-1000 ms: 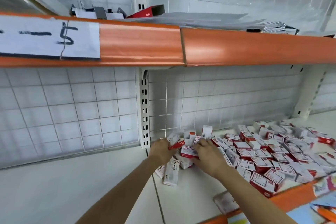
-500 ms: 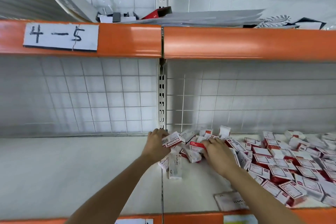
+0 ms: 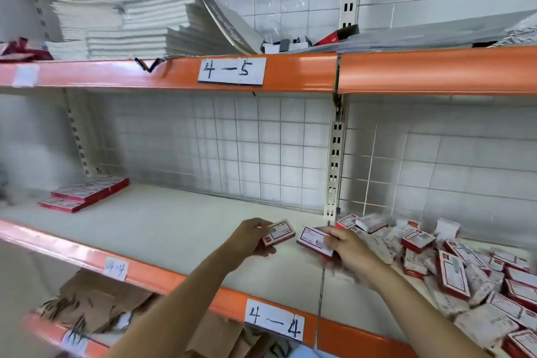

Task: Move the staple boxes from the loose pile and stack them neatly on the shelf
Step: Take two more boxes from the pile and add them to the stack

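Head view of a white shelf (image 3: 162,229) with an orange front edge, photographed from above the person's forearms. The left hand (image 3: 250,238) holds one red-and-white staple box (image 3: 279,232) just above the shelf surface, thumb on the near side and fingers curled round the far side, the printed label facing up. The right hand (image 3: 345,250) grips a second staple box (image 3: 312,241) at its right end, fingers curled over the top; this box tilts slightly and lies close beside the first, a narrow gap between them. Both held boxes sit left of the slotted upright (image 3: 335,166), near the seam in the shelf. To the right, the loose pile of staple boxes (image 3: 453,267) spreads across the shelf toward the frame edge, the boxes lying at mixed angles, some on their sides. At the far left of the same shelf, against the rear wire grid (image 3: 261,148), two flat layers of red-edged boxes (image 3: 84,193) are stacked, the upper set back from the lower. A paper label reading "4-4" (image 3: 274,322) is fixed to the front edge below the hands; a label reading "4-5" (image 3: 231,70) marks the upper shelf, which carries stacks of white booklets (image 3: 139,23). Torn brown cardboard (image 3: 96,302) lies on the level beneath.
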The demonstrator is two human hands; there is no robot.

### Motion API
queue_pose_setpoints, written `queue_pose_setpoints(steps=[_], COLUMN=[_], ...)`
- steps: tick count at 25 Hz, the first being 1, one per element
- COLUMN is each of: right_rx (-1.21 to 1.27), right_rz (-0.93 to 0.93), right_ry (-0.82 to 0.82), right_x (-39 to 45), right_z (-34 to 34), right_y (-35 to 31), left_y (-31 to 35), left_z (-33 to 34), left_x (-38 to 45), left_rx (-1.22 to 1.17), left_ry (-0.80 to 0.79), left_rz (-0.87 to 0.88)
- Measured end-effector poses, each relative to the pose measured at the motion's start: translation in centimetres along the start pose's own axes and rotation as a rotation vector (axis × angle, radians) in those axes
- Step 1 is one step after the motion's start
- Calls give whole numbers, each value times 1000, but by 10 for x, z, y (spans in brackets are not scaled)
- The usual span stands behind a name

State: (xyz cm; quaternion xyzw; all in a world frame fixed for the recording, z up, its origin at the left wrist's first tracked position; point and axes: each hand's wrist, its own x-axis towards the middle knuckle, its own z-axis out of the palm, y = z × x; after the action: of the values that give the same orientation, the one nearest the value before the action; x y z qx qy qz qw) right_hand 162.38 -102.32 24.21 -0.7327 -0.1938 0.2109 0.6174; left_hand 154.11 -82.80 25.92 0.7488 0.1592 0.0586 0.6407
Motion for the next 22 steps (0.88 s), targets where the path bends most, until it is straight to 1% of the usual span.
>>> queue_pose_setpoints(steps=[3, 6, 9, 12, 14, 16, 18, 20, 22], right_rx=[-76, -92, -116, -246, -364, -535, -707, -806, -873], right_rz=[-27, -33, -44, -37, -43, -93, -163, -196, -210], right_ry=[-58, -109, -186, -187, -162, -152, -124, -98, -69], right_x=[10, 19, 26, 32, 37, 44, 52, 59, 67], right_z=[35, 67, 102, 140, 168, 196, 220, 241, 263], right_y=[-7, -16, -20, -21, -21, -22, -23, -23, -22], left_y=[-7, -17, -30, -45, -54, -63, -72, -81, -89], left_z=[-33, -65, -100, -136, -160, -189, -219, -244, -264], left_x=[-16, -22, -28, -29, -25, -20, -17, -12, -9], left_rx=[-45, -66, -1, 148, 282, 582, 855, 978, 1031], left_ry=[26, 43, 72, 110, 217, 333, 395, 415, 437], left_rz=[-38, -28, -6, 18, -3, -10, -15, -39, -61])
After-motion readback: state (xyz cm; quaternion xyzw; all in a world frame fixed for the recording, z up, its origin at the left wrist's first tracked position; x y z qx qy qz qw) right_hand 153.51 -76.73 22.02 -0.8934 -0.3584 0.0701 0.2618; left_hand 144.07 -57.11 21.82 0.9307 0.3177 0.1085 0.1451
